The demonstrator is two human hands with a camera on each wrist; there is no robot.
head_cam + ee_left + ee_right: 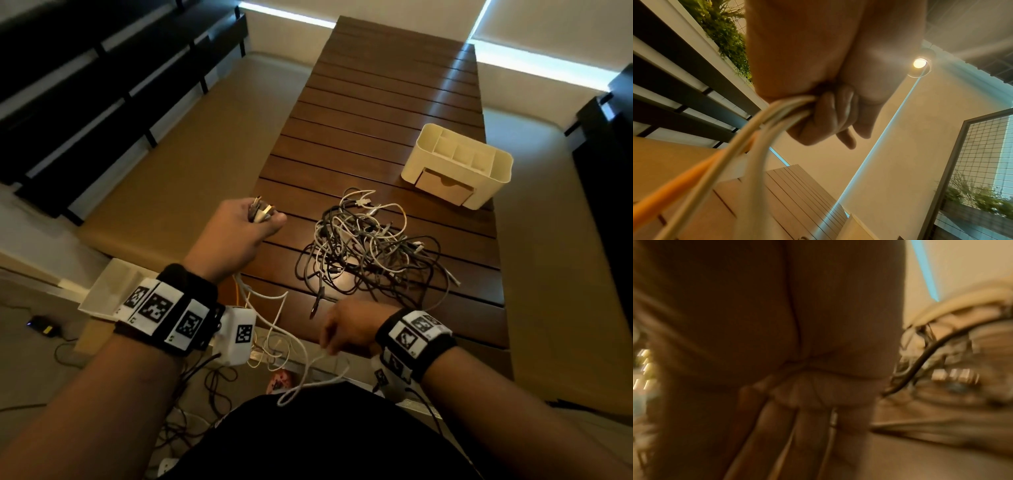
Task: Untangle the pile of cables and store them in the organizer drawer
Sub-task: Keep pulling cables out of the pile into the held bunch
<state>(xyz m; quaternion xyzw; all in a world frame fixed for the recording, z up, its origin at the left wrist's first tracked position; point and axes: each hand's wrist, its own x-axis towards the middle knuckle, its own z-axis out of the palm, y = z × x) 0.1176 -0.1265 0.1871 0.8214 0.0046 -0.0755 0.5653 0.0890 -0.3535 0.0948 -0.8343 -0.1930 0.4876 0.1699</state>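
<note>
The right hand [346,325], nearest the body and just short of the table [394,102], pinches a limp white cable [274,329] whose plug ends the left hand [239,233] grips, while the light, snag-prone cable pile [370,246] lies on the table before the organizer [459,168], best drawn by its plugs.

You wear on each bare forearm a black wristband [171,308] faced with white panels printed with black square markers, the second band [416,337] alike, each carrying a white camera box [238,337] with thin black cables trailing, above a black garment [325,442].
</note>
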